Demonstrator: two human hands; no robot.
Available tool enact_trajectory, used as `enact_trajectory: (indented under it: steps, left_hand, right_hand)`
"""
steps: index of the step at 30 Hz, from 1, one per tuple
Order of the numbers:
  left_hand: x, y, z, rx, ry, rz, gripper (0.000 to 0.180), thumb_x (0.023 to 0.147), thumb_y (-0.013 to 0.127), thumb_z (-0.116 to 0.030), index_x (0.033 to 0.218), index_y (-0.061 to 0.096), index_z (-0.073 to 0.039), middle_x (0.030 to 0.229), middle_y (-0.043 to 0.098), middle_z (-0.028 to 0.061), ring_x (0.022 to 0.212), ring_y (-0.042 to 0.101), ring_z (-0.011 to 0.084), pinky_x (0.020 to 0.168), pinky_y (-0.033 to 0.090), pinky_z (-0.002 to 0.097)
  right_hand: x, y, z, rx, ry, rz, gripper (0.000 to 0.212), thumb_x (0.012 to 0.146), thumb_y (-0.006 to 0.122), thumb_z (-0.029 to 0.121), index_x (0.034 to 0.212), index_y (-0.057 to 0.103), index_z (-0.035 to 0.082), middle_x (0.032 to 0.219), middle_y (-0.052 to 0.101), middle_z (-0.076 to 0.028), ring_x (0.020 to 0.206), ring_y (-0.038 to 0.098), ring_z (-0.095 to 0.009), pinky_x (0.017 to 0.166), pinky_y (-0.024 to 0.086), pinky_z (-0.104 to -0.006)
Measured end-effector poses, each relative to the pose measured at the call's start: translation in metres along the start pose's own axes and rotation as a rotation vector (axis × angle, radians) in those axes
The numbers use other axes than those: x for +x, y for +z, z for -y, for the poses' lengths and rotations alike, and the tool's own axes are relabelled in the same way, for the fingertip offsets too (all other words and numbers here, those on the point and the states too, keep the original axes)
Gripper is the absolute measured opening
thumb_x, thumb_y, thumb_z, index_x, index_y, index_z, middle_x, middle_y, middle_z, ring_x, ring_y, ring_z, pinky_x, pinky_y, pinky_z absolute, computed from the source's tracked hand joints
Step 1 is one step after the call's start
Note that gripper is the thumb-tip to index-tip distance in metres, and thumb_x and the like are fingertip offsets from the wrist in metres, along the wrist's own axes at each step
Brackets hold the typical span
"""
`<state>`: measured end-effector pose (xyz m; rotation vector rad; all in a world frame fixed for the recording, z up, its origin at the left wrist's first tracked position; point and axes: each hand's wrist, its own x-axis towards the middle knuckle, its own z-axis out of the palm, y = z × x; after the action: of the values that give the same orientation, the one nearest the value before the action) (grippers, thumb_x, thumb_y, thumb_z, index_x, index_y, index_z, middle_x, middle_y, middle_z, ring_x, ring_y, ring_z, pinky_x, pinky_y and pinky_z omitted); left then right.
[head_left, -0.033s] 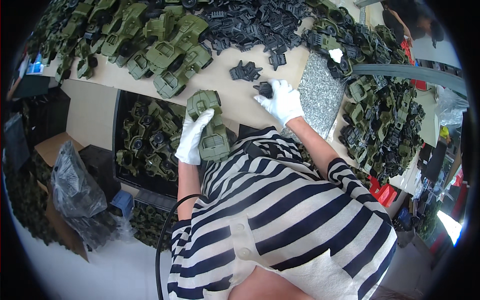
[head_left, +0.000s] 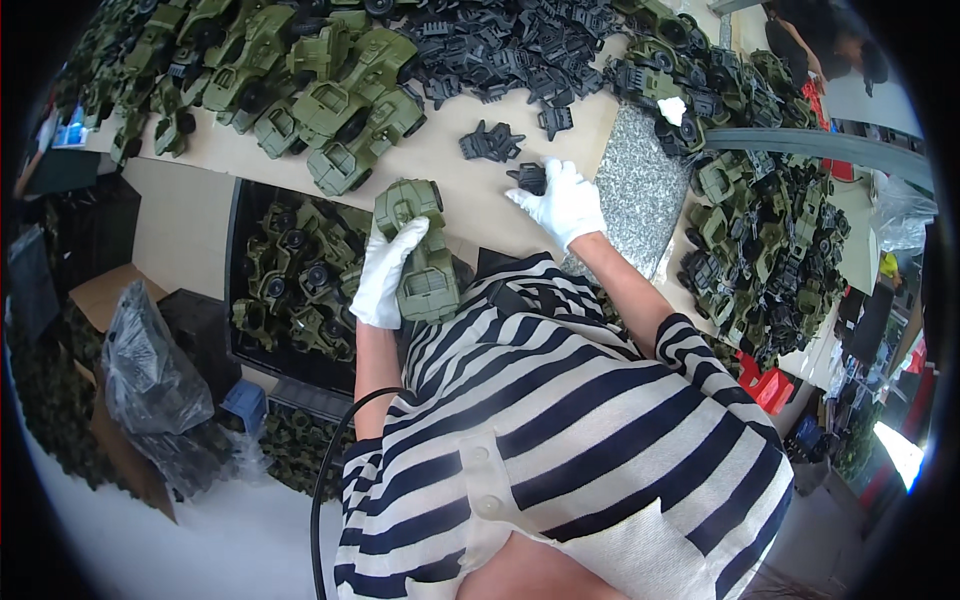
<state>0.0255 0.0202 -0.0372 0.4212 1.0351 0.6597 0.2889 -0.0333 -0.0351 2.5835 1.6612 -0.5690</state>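
At the surface's (head_left: pixel 472 198) bare edge our left grip (head_left: pixel 390 270) pinches a green vehicle (head_left: pixel 430 285); our right grip (head_left: pixel 568 208), closure unclear, touches a black part (head_left: pixel 528 178).

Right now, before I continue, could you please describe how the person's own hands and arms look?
The left hand and right hand wear white gloves with no visible markings. Between gloves and sleeves, the forearms are bare. The sleeves have dark navy and white stripes. A thin black cable curves beside the left arm.
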Motion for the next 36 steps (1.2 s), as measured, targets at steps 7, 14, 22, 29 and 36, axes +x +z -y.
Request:
enact_trajectory:
  steps: [7, 14, 22, 29, 36]
  left_hand:
    - [-0.010, -0.003, -0.011, 0.149, 0.125, 0.184, 0.065, 0.081, 0.075, 0.001, 0.140, 0.050, -0.007, 0.117, 0.066, 0.0039, 0.097, 0.065, 0.0115, 0.086, 0.054, 0.0277]
    - [-0.047, 0.030, -0.040, 0.137, -0.056, 0.310, 0.066, 0.080, 0.080, -0.007, 0.138, 0.050, -0.001, 0.120, 0.065, 0.0046, 0.101, 0.062, 0.0123, 0.089, 0.050, 0.0268]
    - [-0.050, 0.030, -0.038, 0.216, -0.105, 0.286, 0.064, 0.082, 0.078, -0.009, 0.138, 0.049, 0.002, 0.119, 0.064, 0.0066, 0.100, 0.062, 0.0106, 0.090, 0.050, 0.0263]
    - [-0.050, 0.031, -0.036, 0.157, -0.130, 0.298, 0.060, 0.083, 0.076, -0.007, 0.136, 0.050, 0.003, 0.117, 0.065, 0.0057, 0.100, 0.063, 0.0103, 0.091, 0.051, 0.0263]
    - [-0.053, 0.035, -0.034, 0.012, -0.154, 0.306, 0.059, 0.083, 0.076, -0.005, 0.135, 0.050, 0.003, 0.116, 0.066, 0.0054, 0.097, 0.063, 0.0112, 0.088, 0.052, 0.0260]
  right_hand:
    - [0.003, 0.025, -0.012, 0.448, -0.254, 0.084, 0.057, 0.094, 0.059, 0.042, 0.135, 0.052, 0.005, 0.113, 0.063, -0.021, 0.101, 0.064, -0.035, 0.089, 0.050, -0.0435]
    - [0.009, -0.014, 0.028, 1.521, -0.083, 0.661, 0.044, 0.097, 0.061, 0.021, 0.137, 0.054, 0.002, 0.091, 0.058, 0.007, 0.062, 0.038, 0.002, 0.052, 0.032, -0.0139]
    - [0.009, -0.009, 0.027, 1.546, -0.292, 0.759, 0.046, 0.099, 0.057, 0.018, 0.140, 0.049, -0.003, 0.129, 0.058, -0.006, 0.103, 0.051, -0.008, 0.090, 0.042, -0.0230]
    - [0.012, -0.016, 0.021, 1.380, -0.383, 0.732, 0.042, 0.100, 0.054, 0.018, 0.137, 0.053, -0.002, 0.136, 0.057, -0.009, 0.123, 0.050, -0.015, 0.105, 0.038, -0.0287]
    - [0.018, -0.022, 0.018, 1.295, -0.554, 0.696, 0.041, 0.100, 0.054, 0.023, 0.134, 0.056, -0.001, 0.134, 0.059, -0.012, 0.124, 0.051, -0.018, 0.108, 0.036, -0.0322]
